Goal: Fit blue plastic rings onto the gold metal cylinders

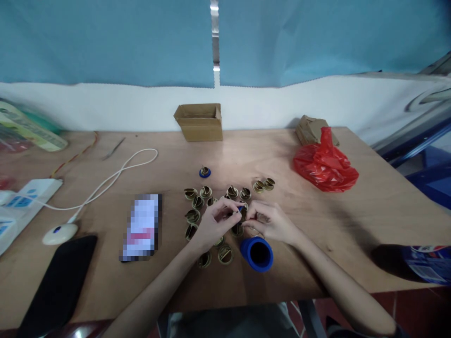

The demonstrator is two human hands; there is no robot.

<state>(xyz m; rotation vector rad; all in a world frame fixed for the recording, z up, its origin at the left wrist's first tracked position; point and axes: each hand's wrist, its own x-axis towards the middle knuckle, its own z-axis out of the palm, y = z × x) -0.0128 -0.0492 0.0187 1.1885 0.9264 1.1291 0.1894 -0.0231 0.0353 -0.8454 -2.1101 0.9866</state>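
Observation:
Over a cluster of round brass-coloured metal pieces, both my hands work close together. My left hand pinches a small blue piece, perhaps a ring seen edge-on, between thumb and fingers. Just to the right, my right hand is closed in a pinch; what lies between its fingertips is too small to make out. A thick blue tube-like piece with a dark round opening lies below my right hand. Beyond the cluster, one brass piece sits with a blue ring around its base. My fingers hide several pieces.
A phone with a lit screen and a dark phone lie left, near a white cable and power strip. An open cardboard box stands behind. To the right are a red plastic bag and a bottle.

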